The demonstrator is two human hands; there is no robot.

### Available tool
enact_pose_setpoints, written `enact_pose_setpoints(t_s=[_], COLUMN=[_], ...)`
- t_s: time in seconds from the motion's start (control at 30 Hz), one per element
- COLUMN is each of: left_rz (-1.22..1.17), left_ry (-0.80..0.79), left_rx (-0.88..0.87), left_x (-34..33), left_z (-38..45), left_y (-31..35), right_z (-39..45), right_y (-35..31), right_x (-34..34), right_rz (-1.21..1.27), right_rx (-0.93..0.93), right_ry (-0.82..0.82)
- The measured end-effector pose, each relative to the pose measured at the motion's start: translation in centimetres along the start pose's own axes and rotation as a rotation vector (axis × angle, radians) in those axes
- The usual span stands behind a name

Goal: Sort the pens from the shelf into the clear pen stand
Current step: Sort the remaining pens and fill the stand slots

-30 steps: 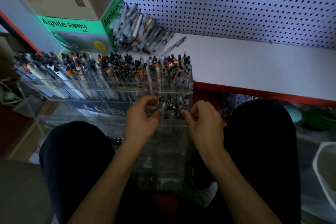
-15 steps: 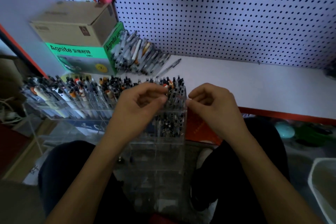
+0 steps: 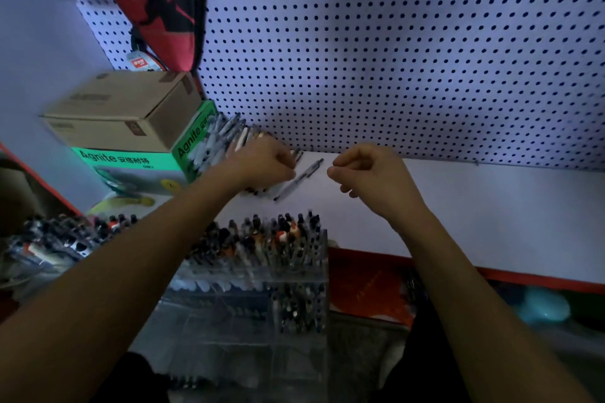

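Note:
A pile of pens (image 3: 216, 137) leans against the green box at the back left of the white shelf (image 3: 474, 222). My left hand (image 3: 265, 162) is on the pile's right edge, with its fingers curled down onto the pens there. One clear pen (image 3: 299, 177) lies alone on the shelf between my hands. My right hand (image 3: 370, 173) hovers just right of that pen, fingers curled, thumb against forefinger, with nothing in it. The clear tiered pen stand (image 3: 248, 347) sits near me below the shelf edge, its upper rows packed with several pens.
A green Agnite box (image 3: 131, 170) with a brown carton (image 3: 124, 111) on top stands at the shelf's left end. White pegboard (image 3: 393, 59) backs the shelf, and a red bag (image 3: 163, 3) hangs from it. The shelf's red front edge (image 3: 370, 257) runs right of the stand.
Both hands left the pen stand and moved up and forward onto the shelf. The left one reached the pen pile. The view tilted upward.

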State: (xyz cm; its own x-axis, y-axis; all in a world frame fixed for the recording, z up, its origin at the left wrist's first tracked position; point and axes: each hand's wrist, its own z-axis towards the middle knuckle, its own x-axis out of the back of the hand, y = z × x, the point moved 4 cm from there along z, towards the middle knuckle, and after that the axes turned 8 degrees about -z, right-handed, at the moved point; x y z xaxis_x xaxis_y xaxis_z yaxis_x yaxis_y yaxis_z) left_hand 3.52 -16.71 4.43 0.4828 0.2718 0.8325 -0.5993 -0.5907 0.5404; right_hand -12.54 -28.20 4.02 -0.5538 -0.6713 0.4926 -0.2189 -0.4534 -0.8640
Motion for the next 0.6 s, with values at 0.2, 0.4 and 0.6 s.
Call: enact_pose_setpoints(t_s=[0.2, 0.4, 0.6], left_rz=[0.240, 0.361, 0.445], left_ry=[-0.127, -0.163, -0.208], left_rx=[0.161, 0.153, 0.123], left_x=[-3.4, -4.9, -5.4], left_z=[5.8, 8.1, 7.9], left_y=[-1.7, -1.2, -1.5], right_z=[2.1, 2.7, 0.5], right_y=[3.3, 4.5, 5.5], right_x=[-0.7, -0.9, 1.1], right_rz=[-0.022, -0.069, -0.091], right_rx=[-0.108, -0.163, -0.231], right_ry=[0.011, -0.024, 0.006])
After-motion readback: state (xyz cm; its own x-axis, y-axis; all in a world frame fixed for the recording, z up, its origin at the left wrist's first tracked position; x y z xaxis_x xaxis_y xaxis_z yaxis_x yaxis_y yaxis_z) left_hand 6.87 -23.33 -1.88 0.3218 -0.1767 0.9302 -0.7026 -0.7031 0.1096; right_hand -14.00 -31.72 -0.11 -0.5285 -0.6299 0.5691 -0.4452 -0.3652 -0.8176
